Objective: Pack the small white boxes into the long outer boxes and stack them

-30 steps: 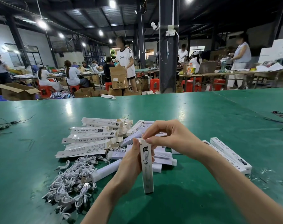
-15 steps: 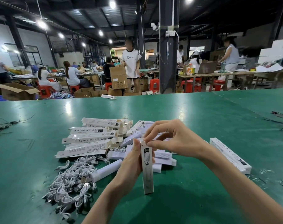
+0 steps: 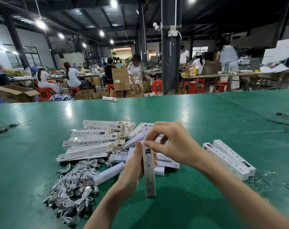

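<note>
A long outer box (image 3: 149, 171) stands upright on its near end on the green table (image 3: 206, 123), close to the near edge and in the middle. The left hand (image 3: 134, 166) grips its upper half from the left, fingers wrapped round it. The right hand (image 3: 170, 142) comes in from the right with curled fingers and pinches the box's top end between thumb and fingertips. The fingers cover that end, so what is inside cannot be told. A dark label sits near the top of the box's front face, with small print below it that is too fine to read.

Left of the hands lies a heap of outer boxes (image 3: 91, 142), on their sides, with flaps standing open at their right ends. What is inside them does not show. Several faces read "CE FC RoHS", and one nearer box carries a line of print upside down.

Plain white bars (image 3: 107, 173) lie loose under and behind the hands. A tangle of white cables (image 3: 74, 184) with USB plugs lies at the near left, touching one bar.

To the right, well apart from the heap, two closed boxes (image 3: 229, 157) lie side by side, touching, with "CE" and "RoHS" on their tops.

Far beyond the table, a person (image 3: 137, 71) in a white shirt lettered "Dkk" bends beside a tall cardboard carton (image 3: 120, 78). An open carton (image 3: 15, 93) sits at the far left, its inside hidden.
</note>
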`<state>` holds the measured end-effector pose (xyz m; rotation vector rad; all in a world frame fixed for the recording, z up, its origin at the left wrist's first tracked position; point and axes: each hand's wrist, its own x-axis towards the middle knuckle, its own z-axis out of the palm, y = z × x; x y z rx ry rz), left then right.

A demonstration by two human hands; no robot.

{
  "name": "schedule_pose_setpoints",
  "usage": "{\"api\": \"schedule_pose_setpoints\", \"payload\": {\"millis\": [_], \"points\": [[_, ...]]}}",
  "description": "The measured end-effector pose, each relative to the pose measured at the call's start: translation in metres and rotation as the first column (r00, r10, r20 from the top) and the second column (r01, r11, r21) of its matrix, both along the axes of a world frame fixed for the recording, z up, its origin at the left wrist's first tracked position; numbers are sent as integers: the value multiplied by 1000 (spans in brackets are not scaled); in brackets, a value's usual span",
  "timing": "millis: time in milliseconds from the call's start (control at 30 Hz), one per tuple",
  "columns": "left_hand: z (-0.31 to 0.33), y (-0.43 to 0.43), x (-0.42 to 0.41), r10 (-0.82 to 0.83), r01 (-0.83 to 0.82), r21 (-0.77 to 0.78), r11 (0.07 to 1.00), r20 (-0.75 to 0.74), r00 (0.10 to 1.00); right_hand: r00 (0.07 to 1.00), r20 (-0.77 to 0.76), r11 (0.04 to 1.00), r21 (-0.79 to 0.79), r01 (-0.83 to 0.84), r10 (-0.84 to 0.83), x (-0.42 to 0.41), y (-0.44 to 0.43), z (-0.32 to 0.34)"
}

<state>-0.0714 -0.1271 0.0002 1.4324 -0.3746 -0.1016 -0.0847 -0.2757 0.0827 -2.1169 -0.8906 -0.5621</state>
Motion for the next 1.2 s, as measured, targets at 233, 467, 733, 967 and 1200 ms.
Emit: {"api": "schedule_pose_setpoints", "payload": {"millis": [233, 467, 733, 967, 1200], "points": [[-3, 0, -2, -24, 22, 81, 996, 24, 999, 998, -60, 995, -92, -38, 32, -4, -5, 7], [-7, 1, 0, -8, 1, 127, 992, 57, 998, 985, -162, 993, -89, -74, 59, -4, -9, 11], [-13, -1, -2, -25, 6, 153, 988, 120, 992, 952, -295, 996, -31, -89, 75, 5, -11, 1], [-27, -3, -5, 32, -265, 480, 836, 440, 897, 766, -638, 997, 52, -50, 72, 25, -22, -31], [-36, -10, -5, -93, -313, 591, 744, 555, 827, 758, -652, 949, 248, 195, 15, 37, -52, -5]]}}
